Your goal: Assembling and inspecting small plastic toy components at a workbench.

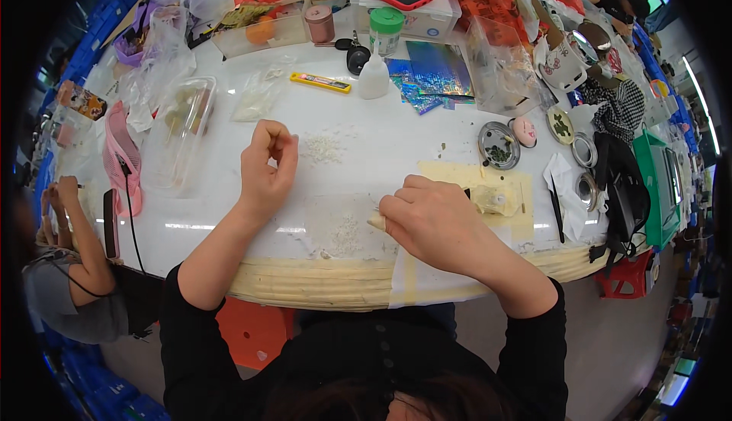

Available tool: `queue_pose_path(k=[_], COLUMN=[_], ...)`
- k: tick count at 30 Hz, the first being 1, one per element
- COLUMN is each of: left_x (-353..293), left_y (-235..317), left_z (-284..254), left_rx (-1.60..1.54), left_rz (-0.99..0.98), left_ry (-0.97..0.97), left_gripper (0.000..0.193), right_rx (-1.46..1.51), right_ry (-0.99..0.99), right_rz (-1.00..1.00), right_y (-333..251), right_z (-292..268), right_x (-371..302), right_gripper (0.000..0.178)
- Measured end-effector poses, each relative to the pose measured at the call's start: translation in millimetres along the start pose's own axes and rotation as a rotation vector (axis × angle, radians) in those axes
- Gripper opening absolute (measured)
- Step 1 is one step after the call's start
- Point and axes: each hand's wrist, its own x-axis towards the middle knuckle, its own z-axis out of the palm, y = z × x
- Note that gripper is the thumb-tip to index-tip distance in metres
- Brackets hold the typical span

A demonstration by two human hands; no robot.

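Observation:
My left hand (pixel 268 163) is raised over the table with thumb and fingertips drawn together; whatever they pinch, if anything, is too small to see. Beside it lies a scatter of tiny white bits (pixel 323 148). My right hand (pixel 431 219) is closed, and a small pale pointed thing (pixel 377 223) pokes out from its fingertips. A second patch of white bits (pixel 347 234) lies between my hands, near the table's front edge. Under and beyond the right hand is a yellowish sheet (pixel 442 171), with a small clear container (pixel 492 200) on it by the wrist.
A white squeeze bottle (pixel 374 78), yellow cutter (pixel 320 82) and shiny blue sheets (pixel 438 70) lie farther back. To the right are a round dish of dark green bits (pixel 499 146) and black tweezers (pixel 557 207). A clear plastic tray (pixel 183 131) sits left. Another person's arm (pixel 88 242) is far left.

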Motion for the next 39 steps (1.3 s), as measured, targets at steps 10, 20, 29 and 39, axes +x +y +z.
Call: queue_pose_path(k=[10, 20, 29, 39], left_x=[-23.4, -13.5, -16.3, -11.1], left_y=[69.5, 62.9, 51.8, 45.3], left_z=[28.9, 4.3, -4.6, -0.2], left_rx=[0.181, 0.282, 0.383, 0.335], left_rz=[1.057, 1.077, 0.987, 0.817], left_ry=[-0.506, -0.135, -0.168, -0.070], left_gripper=[0.035, 0.018, 0.035, 0.044], right_rx=[0.429, -0.012, 0.004, -0.292], right_ry=[0.066, 0.569, 0.422, 0.565], right_rz=[-0.202, -0.460, -0.324, -0.116], right_y=[-17.2, -21.9, 8.0, 82.9], right_z=[46.6, 10.0, -29.7, -98.4], right_x=[5.0, 8.7, -26.0, -1.2], right_gripper=[0.010, 0.012, 0.022, 0.039])
